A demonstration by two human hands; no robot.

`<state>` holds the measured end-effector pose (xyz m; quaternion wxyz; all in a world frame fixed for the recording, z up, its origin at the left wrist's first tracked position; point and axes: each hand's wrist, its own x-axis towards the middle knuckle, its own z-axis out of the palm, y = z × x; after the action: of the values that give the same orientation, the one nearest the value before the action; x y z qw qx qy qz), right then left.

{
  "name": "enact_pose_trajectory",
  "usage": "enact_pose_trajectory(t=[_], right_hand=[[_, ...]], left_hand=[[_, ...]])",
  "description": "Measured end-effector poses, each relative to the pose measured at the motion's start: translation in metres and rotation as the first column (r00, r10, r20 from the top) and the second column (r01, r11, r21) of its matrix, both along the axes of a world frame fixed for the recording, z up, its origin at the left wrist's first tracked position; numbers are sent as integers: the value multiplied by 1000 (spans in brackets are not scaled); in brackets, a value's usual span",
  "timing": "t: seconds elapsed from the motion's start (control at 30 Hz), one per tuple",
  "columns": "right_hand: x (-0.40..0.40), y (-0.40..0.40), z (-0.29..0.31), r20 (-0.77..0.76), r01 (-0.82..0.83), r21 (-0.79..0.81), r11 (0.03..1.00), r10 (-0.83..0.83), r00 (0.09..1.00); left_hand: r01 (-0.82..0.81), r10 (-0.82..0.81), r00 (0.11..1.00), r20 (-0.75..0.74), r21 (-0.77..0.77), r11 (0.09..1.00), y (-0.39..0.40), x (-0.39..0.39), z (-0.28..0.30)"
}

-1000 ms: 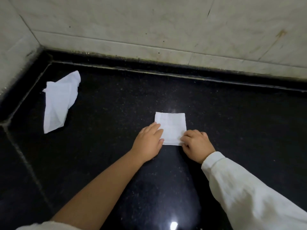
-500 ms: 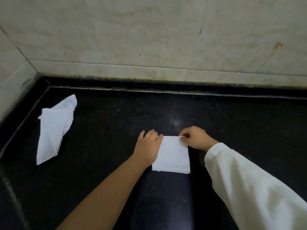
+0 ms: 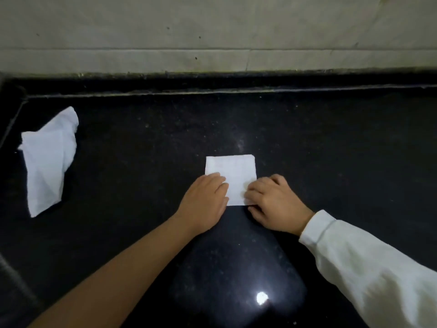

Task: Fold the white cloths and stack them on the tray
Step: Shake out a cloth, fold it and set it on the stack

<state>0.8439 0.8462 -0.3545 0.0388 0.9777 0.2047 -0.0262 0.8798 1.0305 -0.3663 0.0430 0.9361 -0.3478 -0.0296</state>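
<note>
While both hands press down on it, the folded white cloth (image 3: 233, 177) lies flat on the black desk (image 3: 331, 150), a small neat rectangle set between them. The left hand (image 3: 205, 200) lies palm down with its fingers spread flat over the cloth's near left corner and left edge; it holds nothing, only pins the fabric to the desk. The right hand (image 3: 275, 204) rests on the near right corner, its fingers curled and knuckles raised, fingertips bearing on the cloth's lower right edge; whether any fabric is pinched beneath those fingers cannot be told. The far half of the cloth reaches out beyond both sets of fingers and lies uncovered, its far edge straight and its corners square.

Well off to the left of the left hand, and farther from the person than either hand, a second white cloth (image 3: 47, 159) lies crumpled and unfolded on the desk, apart from everything else. The left forearm is bare, while the right arm wears a white sleeve (image 3: 369, 266) down to the wrist. Beyond the hands a pale tiled wall (image 3: 212, 31) rises from the back of the desk.
</note>
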Motion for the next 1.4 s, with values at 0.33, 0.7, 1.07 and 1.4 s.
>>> enact_pose_trajectory(t=[0.33, 0.7, 1.07, 1.4], right_hand=[[5, -3, 19, -114, 19, 68, 998, -11, 993], [-117, -201, 146, -270, 505, 498, 705, -427, 863], [-369, -485, 250, -141, 738, 515, 436, -806, 575], [-443, -669, 278, -73, 829, 459, 320, -916, 394]], left_hand=[[-76, 119, 975, -190, 217, 973, -19, -11, 17], [324, -312, 940, 138, -72, 943, -197, -62, 128], [651, -648, 727, 227, 73, 756, -560, -238, 225], [746, -745, 652, 137, 55, 663, -772, -318, 290]])
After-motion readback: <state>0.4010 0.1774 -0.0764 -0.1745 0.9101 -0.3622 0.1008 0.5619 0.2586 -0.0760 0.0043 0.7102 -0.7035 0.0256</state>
